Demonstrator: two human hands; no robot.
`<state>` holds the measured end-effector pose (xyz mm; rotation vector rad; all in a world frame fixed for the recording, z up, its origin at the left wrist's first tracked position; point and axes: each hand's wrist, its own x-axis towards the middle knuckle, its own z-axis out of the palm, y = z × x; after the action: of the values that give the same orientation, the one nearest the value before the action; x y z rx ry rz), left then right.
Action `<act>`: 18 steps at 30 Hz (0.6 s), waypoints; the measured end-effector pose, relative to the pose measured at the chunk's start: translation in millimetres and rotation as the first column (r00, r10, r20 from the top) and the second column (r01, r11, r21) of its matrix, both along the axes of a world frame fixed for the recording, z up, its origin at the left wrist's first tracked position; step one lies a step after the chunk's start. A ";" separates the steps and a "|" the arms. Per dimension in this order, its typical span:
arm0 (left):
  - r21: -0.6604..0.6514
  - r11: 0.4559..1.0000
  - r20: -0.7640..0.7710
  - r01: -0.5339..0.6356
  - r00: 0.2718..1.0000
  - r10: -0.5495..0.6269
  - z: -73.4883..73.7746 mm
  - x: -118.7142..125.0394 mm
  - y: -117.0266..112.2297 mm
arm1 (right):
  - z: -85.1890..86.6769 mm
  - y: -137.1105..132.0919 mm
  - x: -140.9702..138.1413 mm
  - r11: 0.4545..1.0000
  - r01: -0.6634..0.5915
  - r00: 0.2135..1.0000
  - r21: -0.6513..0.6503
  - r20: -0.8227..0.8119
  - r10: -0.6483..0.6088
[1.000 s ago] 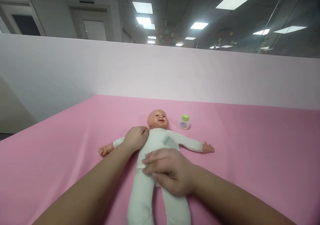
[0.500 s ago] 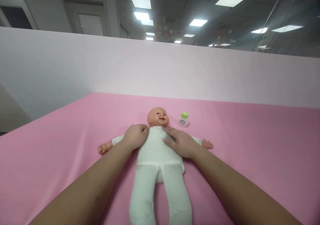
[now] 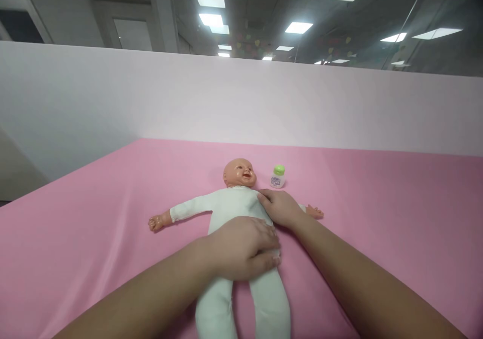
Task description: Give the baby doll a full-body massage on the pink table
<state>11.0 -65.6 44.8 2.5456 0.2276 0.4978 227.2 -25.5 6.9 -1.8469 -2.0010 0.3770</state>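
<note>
A baby doll (image 3: 234, 203) with a bare plastic head and a white cloth body lies on its back, arms spread and legs toward me. My left hand (image 3: 245, 246) rests palm down across its lower belly, fingers stretched to the hip on the right side. The thumb stands apart, near the top's lower edge. At the doll's shoulder on the right, my right hand (image 3: 281, 208) is closed around the sleeve, thumb against the chest. That hand covers most of the upper arm; the doll's small hand (image 3: 314, 212) shows beyond it.
A small clear bottle (image 3: 277, 178) with a green cap stands right of the doll's head. Pink cloth (image 3: 377, 218) covers the surface, with soft folds at left. A white panel (image 3: 241, 102) rises along the back, with glass above it.
My left hand has left the doll's shoulder on the left and come down across its lower belly, baring that arm. My right hand has shifted slightly outward on the other shoulder.
</note>
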 end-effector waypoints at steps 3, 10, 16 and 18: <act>0.067 0.991 -0.065 -0.116 0.991 0.120 -9.1 0.9 16.2 | 2.6 -2.2 0.6 1.000 -0.018 0.999 -0.024 -0.038 0.017; 0.036 0.942 0.020 -0.332 0.943 0.332 -30.3 -10.3 57.8 | 5.0 -5.5 0.2 1.000 -0.027 0.998 -0.011 -0.053 0.027; -0.136 0.768 0.140 -0.627 0.755 0.641 -45.2 -24.6 83.8 | -0.6 -0.7 0.9 1.000 -0.002 0.999 0.028 -0.044 0.003; -0.165 0.684 0.150 -0.711 0.667 0.730 -49.2 -28.7 91.9 | -0.6 0.5 -0.4 0.999 0.006 1.000 0.040 -0.022 -0.005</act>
<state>-17.7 26.2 -4.4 2.1968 1.1896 1.0094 226.9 -25.0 6.3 -1.8158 -1.9744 0.3519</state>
